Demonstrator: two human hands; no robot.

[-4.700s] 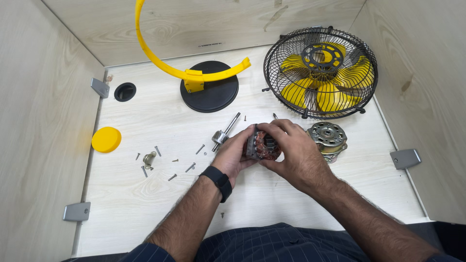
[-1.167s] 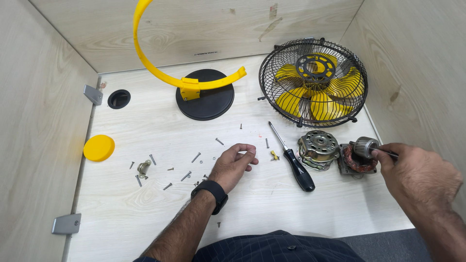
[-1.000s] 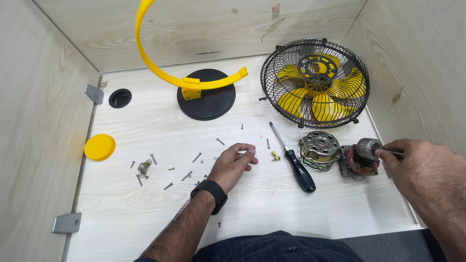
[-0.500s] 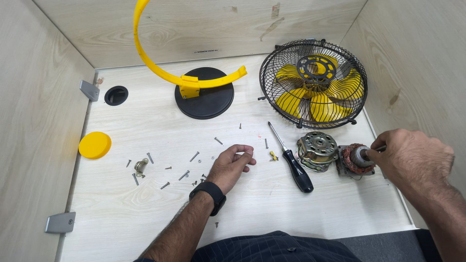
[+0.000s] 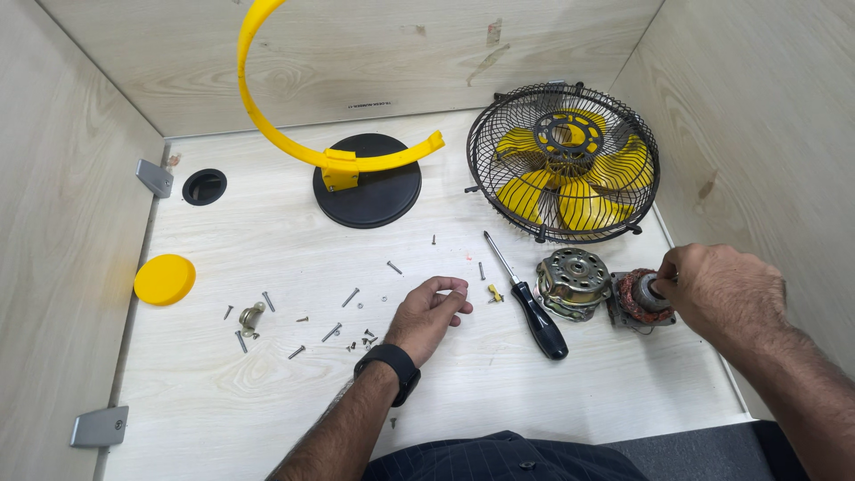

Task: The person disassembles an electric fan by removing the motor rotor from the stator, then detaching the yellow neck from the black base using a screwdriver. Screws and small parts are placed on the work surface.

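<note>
Right hand [image 5: 721,289] found closed around the top of the motor core [image 5: 639,301], fingertips gripping its grey hub; copper-wound body resting on the pale wooden surface [image 5: 267,392], shaft axis tilted up toward that hand. Left hand [image 5: 427,316] observed resting palm down on the surface, fingers loosely curled, holding nothing, black wristband [image 5: 389,368] at the wrist.

Between the hands: silver motor housing [image 5: 573,283] sitting just left of the motor core, close beside it. Screwdriver [image 5: 527,298] lying flat between the left hand and the housing, black handle toward the person, metal tip pointing away and slightly left, long axis running diagonally. Small yellow clip [image 5: 494,293] noted just right of the left fingertips.

Loose screws [image 5: 351,297] scattered left of and beyond the left hand; small metal bracket [image 5: 250,314] further left among them. Round yellow cap [image 5: 165,279] seen far left, by the side wall.

Beyond the right hand: black wire fan cage [image 5: 563,163] with yellow blades, leaning at the back right corner. Beyond the left hand: black round base [image 5: 367,191] carrying a yellow curved bracket [image 5: 294,134]. Small pale label on the back wall above the base, text too small to tell.
</note>
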